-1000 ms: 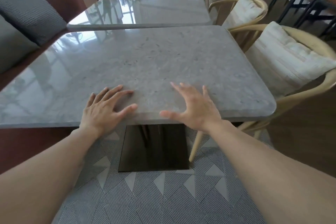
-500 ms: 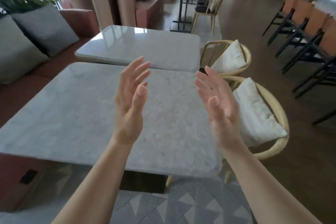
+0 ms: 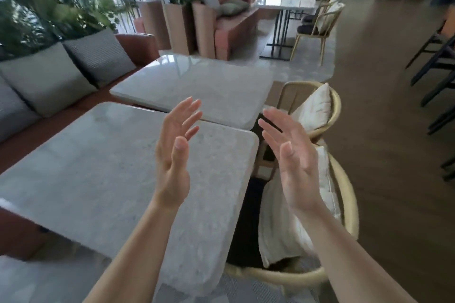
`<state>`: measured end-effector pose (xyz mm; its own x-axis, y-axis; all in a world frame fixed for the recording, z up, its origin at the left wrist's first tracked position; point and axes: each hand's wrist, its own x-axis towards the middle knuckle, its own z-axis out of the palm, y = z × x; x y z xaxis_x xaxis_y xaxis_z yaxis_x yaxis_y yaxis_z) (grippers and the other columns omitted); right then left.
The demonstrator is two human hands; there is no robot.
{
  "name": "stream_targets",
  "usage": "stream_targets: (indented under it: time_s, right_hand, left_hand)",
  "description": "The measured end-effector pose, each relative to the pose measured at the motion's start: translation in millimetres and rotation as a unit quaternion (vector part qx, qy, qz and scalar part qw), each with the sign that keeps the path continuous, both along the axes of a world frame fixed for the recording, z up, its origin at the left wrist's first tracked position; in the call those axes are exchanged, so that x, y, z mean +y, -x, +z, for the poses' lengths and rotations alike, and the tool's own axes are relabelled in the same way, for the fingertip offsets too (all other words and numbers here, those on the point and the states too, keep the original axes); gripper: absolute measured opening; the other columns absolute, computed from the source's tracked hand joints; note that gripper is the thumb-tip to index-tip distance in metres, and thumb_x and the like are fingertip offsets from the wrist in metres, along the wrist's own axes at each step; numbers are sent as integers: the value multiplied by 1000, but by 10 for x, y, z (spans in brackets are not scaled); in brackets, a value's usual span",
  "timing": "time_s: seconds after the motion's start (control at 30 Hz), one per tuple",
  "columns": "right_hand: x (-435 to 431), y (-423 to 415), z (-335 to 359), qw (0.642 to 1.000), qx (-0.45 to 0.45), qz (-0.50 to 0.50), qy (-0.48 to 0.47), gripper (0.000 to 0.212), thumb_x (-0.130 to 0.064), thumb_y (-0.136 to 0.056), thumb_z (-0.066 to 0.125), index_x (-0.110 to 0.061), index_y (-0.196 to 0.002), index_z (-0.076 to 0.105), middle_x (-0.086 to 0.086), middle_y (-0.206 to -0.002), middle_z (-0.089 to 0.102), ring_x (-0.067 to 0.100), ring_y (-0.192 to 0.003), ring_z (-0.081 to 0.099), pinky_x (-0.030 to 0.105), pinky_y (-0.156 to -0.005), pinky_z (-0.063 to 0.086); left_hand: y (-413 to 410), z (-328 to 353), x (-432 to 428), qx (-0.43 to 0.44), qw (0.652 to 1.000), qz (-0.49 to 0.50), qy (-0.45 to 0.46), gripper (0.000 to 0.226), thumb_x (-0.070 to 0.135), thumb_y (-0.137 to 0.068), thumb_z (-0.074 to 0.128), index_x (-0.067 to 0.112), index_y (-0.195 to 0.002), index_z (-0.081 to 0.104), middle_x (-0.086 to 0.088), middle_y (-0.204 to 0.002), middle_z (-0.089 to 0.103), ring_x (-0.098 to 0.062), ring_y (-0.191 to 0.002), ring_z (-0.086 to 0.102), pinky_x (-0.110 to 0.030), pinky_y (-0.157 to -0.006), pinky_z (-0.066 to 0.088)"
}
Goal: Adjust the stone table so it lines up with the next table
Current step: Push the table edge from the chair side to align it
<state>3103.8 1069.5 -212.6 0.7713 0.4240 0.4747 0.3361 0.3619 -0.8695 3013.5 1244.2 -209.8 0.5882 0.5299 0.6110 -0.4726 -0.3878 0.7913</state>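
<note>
- Both the left hand (image 3: 173, 155) and right hand (image 3: 294, 162) are raised, fingers spread, nothing gripped.
- The stone table (image 3: 103, 170) is seen below, its far edge just beside the next table (image 3: 197, 86).
- No writing can be read.

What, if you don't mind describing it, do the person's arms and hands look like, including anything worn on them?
Both forearms are bare, with no sleeve showing anywhere in view. The left hand and right hand are ungloved, and no ring, watch or bracelet shows on the fingers or wrists. The nails look short and unpainted. No markings are visible.
</note>
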Motion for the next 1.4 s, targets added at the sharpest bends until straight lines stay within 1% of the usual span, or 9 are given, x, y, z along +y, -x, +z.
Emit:
stream_targets:
  time_s: [0.43,0.7,0.87,0.97,1.03,1.07,1.2,1.3,1.4]
  right_hand:
    - [-42,-987,-157,966,-41,255,-2,68,-81,-93,59,-37,-145,60,-3,-154,65,27,-146,62,52,-123,49]
    - [-158,-1540,-501,947,5,318,46,91,-87,-86,60,-20,-147,55,6,-153,63,27,-143,64,54,-123,49]
    - [-97,-1794,-1058,922,-13,381,70,90,-82,-91,59,-15,-151,52,2,-157,61,21,-148,60,40,-125,48]
    - [88,-1965,-1488,906,-75,397,124,82,-88,-87,56,-36,-150,50,-20,-157,59,2,-150,52,23,-126,40]
    - [292,-2077,-1836,880,-162,408,179,79,-91,-85,55,-49,-150,45,-28,-159,49,-12,-151,42,13,-125,31]
    - [398,-2131,-2033,863,-211,407,213,81,-90,-85,57,-48,-153,42,-24,-162,46,-9,-153,38,16,-128,29]
    - [807,-2218,-2624,747,-447,377,318,103,-92,-83,46,-35,-168,31,0,-180,28,28,-170,18,55,-139,11]
    - [1042,-2193,-2807,607,-598,363,378,114,-103,-76,22,-41,-171,12,2,-184,11,35,-172,4,58,-139,-2]
    - [1175,-2259,-2906,561,-640,355,386,112,-101,-75,26,-47,-171,5,0,-185,8,40,-171,6,63,-137,0]
  left_hand:
    - [-213,-331,-857,-27,963,262,56,64,89,-92,43,53,-142,56,3,-156,61,-26,-143,62,-49,-114,52]
    - [-765,-702,-1246,-6,940,330,80,63,88,-94,41,52,-143,55,2,-156,60,-24,-141,63,-44,-112,53]
    - [-890,-1240,-1455,79,899,425,72,73,89,-91,43,43,-147,49,5,-160,56,-15,-146,57,-43,-122,46]
    - [-853,-1574,-1453,194,870,449,61,88,102,-76,42,53,-149,39,21,-164,44,-5,-154,42,-40,-128,32]
    - [-821,-1882,-1341,306,833,458,50,104,107,-68,41,53,-155,29,10,-174,32,-17,-164,28,-54,-133,20]
    - [-800,-2041,-1272,384,800,460,38,110,106,-66,43,52,-160,22,5,-179,23,-25,-168,18,-61,-134,12]
    - [-699,-2621,-1020,623,656,425,-38,121,110,-64,36,59,-162,-13,3,-182,-14,-42,-168,-11,-64,-128,-17]
    - [-665,-2890,-914,678,605,408,-86,125,113,-56,26,59,-160,-18,1,-182,-11,-48,-167,-6,-68,-129,-11]
    - [-683,-3018,-866,704,579,395,-116,122,113,-57,24,58,-162,-8,0,-183,4,-48,-167,8,-72,-131,6]
